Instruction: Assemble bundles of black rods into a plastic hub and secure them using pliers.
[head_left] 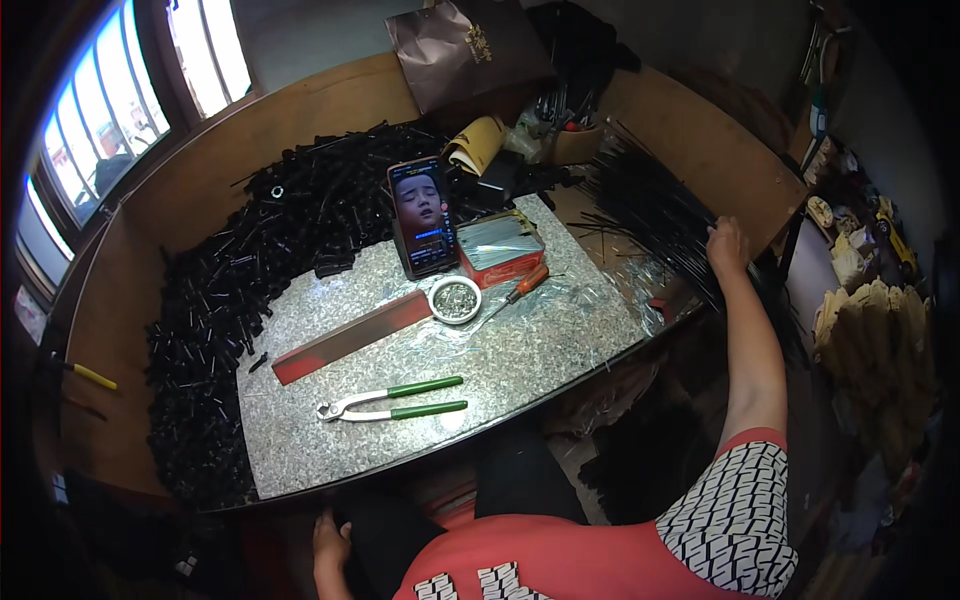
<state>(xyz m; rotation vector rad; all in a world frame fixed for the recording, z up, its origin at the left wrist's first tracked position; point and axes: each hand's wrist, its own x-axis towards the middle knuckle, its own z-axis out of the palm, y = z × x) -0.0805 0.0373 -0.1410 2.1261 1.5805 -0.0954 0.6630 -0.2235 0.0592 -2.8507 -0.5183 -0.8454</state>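
The right hand (728, 247) rests, bent, on the black rods (650, 195), right of the slab (530, 365); whether it grips any cannot be told. The left hand (331, 545) is low by the thigh (388, 528), its grip also unclear. On the slab, 1 pair of pincers (425, 386) lies frontmost, with 1 red bar (350, 338) and 1 phone (424, 218) beyond

A phone (424, 215) with a lit screen stands propped upright in my view. Behind it I make out a brown bag (465, 55) with a gold mark. To the left I see a barred window (112, 95); at far right, a pale stack (872, 340) I cannot identify.
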